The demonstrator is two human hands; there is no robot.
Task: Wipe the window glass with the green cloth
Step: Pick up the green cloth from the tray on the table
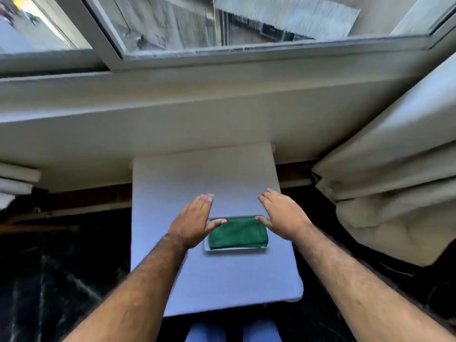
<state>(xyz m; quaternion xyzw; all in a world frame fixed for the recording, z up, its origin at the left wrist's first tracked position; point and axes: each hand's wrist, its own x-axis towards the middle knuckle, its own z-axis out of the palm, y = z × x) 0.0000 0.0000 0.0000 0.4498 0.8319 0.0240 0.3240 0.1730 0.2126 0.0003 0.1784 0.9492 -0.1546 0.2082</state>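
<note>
Window glass (172,23) at top, streaked, set in a white frame (222,58) above a broad white sill (172,114). Pale curtain (394,169) bunched at right. White table (197,174) butted against the wall under the sill. Left hand (191,222) and right hand (283,214) open, palms down, fingers extended, gripping nothing, flanking the cloth; thumbs at its far corners, contact unclear. Green cloth (238,234) folded, lying on a small white tray (234,249) on the table.
</note>
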